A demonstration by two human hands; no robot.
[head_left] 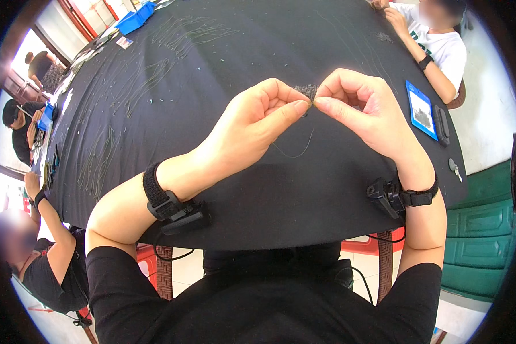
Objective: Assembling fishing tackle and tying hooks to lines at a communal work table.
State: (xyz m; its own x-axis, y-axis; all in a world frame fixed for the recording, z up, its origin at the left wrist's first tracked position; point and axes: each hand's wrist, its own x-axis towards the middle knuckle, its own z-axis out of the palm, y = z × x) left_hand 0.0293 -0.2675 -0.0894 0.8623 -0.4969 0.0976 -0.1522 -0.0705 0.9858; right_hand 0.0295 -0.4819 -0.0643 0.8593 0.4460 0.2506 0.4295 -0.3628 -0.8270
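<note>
Pinching a dark wiry tangle (307,90) above the black worktop (286,206), our left hand (249,117) and right hand (366,109) nearly meet, thumbs closed to fingers; we'd best keep pressure light, lest it kink.

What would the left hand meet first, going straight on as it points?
Most likely the right hand, its fingertips just ahead, beside the dark wiry tangle; exact depth is unclear.

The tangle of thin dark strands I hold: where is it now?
The tangle is high in the head view, slightly right of centre, at the fingertips of your left hand and right hand, above the black tablecloth.
</note>
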